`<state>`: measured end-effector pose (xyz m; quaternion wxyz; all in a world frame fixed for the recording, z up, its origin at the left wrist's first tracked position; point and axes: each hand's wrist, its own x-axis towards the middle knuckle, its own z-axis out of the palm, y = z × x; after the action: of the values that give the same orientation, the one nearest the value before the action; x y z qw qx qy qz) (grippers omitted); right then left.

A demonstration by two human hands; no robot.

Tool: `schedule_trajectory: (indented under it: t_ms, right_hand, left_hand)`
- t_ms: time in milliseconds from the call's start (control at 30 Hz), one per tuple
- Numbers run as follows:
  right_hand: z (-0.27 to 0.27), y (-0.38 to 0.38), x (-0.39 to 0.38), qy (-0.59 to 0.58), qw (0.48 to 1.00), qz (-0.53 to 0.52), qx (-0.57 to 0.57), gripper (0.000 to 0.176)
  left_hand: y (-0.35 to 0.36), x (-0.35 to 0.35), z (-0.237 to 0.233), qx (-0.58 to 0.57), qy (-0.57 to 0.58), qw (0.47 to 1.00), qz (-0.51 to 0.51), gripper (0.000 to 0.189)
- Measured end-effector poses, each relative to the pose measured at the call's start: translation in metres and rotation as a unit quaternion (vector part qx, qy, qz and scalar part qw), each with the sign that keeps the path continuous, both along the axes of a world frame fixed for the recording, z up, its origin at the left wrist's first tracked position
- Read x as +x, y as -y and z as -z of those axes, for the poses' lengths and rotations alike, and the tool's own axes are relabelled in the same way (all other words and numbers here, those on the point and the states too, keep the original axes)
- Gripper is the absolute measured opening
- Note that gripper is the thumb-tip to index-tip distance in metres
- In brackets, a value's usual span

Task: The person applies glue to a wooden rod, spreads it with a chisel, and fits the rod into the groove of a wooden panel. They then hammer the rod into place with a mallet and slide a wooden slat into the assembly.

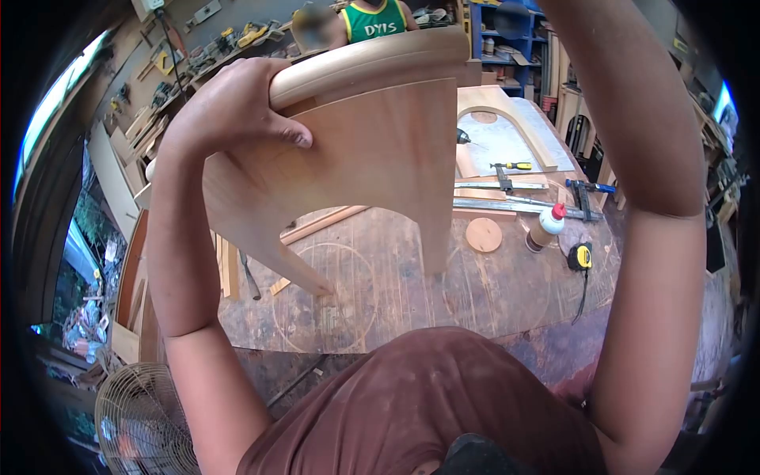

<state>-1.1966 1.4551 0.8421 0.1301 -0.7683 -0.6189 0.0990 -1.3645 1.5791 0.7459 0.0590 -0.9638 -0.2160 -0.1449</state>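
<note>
A pale wooden piece of furniture stands upright on the workbench in front of me. It has a thick, rounded top edge and a panel cut in an arch, leaving two tapering legs. My left hand is wrapped over the left end of that top edge, its thumb pressed against the panel face. The right arm reaches up past the top border of the view, so my right hand is out of sight.
On the workbench lie a round wooden disc, a glue bottle, a tape measure, bar clamps and an arched wooden frame. A person in a green jersey is behind. A fan stands at lower left.
</note>
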Motion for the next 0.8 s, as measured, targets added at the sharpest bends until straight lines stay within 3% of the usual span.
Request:
schedule_trajectory:
  t_ms: [100,133,167,233,333,367,433,500,533,567,633,700,733,800]
  right_hand:
    - [0.071,-0.045,0.05,0.175,0.933,-0.314,-0.029,0.112]
    - [0.054,-0.004,0.037,0.011,0.952,-0.293,-0.088,0.114]
    - [0.059,-0.017,0.037,0.012,0.95,-0.297,-0.09,0.114]
    - [0.071,-0.054,0.042,0.254,0.928,-0.271,-0.026,0.11]
    - [0.033,-0.047,0.04,0.221,0.924,-0.31,0.02,0.105]
    - [0.027,-0.063,0.041,0.194,0.933,-0.293,0.083,0.102]
    - [0.01,-0.017,0.028,0.144,0.915,-0.375,0.026,0.083]
    - [0.086,-0.064,0.019,0.154,0.923,-0.347,0.068,0.087]
    - [0.091,-0.073,0.024,0.129,0.937,-0.319,0.057,0.093]
    - [0.091,-0.081,0.028,0.106,0.949,-0.293,0.043,0.1]
    - [0.084,-0.067,0.018,0.077,0.942,-0.326,0.033,0.099]
    - [0.08,-0.071,0.021,0.098,0.944,-0.313,0.015,0.097]
    - [0.073,-0.073,0.022,0.213,0.937,-0.277,0.03,0.096]
    - [0.036,-0.082,0.017,0.16,0.939,-0.298,0.065,0.097]
  left_hand:
    - [-0.004,0.005,0.0,0.009,-0.005,1.0,-0.012,0.068]
    - [-0.006,0.006,0.001,0.001,-0.006,1.0,-0.013,0.066]
    - [-0.007,0.004,0.003,-0.006,-0.006,1.0,-0.014,0.064]
    - [-0.008,0.003,0.006,0.013,-0.003,1.0,-0.014,0.063]
    - [-0.013,0.002,0.005,0.024,0.011,1.0,0.014,0.063]
    - [-0.014,0.002,0.005,0.022,-0.005,1.0,0.008,0.068]
    - [-0.022,0.002,0.006,-0.001,-0.019,1.0,0.024,0.066]
    - [-0.018,-0.002,0.002,0.0,-0.014,1.0,0.01,0.059]
    - [-0.034,-0.004,0.009,-0.014,0.003,0.999,0.028,0.06]
    - [-0.007,-0.006,-0.005,-0.055,-0.022,0.998,0.01,0.058]
    - [-0.032,-0.025,-0.001,-0.086,-0.034,0.996,-0.015,0.059]
    - [-0.044,-0.058,-0.001,-0.095,-0.047,0.993,-0.043,0.059]
    - [-0.048,-0.068,-0.006,-0.104,-0.071,0.99,-0.057,0.06]
    - [-0.035,-0.073,-0.006,-0.073,-0.065,0.993,-0.059,0.059]
